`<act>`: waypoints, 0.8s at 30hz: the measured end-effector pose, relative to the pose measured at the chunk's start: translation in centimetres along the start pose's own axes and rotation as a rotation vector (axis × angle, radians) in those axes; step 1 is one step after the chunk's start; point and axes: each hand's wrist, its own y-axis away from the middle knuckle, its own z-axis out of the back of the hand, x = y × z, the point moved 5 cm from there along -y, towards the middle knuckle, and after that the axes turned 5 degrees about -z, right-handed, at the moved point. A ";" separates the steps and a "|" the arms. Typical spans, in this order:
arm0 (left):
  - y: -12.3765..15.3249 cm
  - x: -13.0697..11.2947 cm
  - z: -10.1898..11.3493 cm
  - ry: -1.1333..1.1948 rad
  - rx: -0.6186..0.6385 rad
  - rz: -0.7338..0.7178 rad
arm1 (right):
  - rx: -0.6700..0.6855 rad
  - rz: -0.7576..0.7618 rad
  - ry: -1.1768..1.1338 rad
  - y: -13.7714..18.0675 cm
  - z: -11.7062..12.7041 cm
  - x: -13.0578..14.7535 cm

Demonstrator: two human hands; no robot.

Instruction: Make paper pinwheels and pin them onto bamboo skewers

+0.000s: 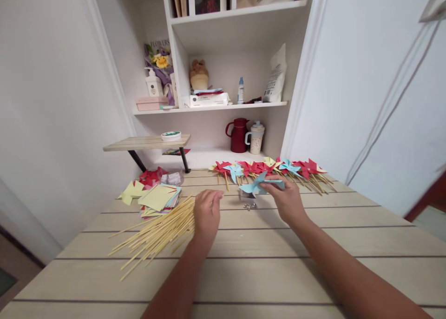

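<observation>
My right hand pinches a light blue paper pinwheel and holds it just above a small clear box on the wooden table. A few small metal pins lie in front of that box. My left hand hovers palm down over the table, its fingers curled loosely, right beside the tips of a pile of thin bamboo sticks. I cannot make out anything in it.
A row of finished red, blue and yellow pinwheels lies along the table's far edge. Stacked coloured paper squares sit at the left. A small wooden riser holds a tape roll. Shelves behind carry a red jug and a cup.
</observation>
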 end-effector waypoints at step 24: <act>-1.0 3.0 3.8 -0.321 0.371 0.184 | 0.139 -0.055 -0.027 0.4 -1.0 0.1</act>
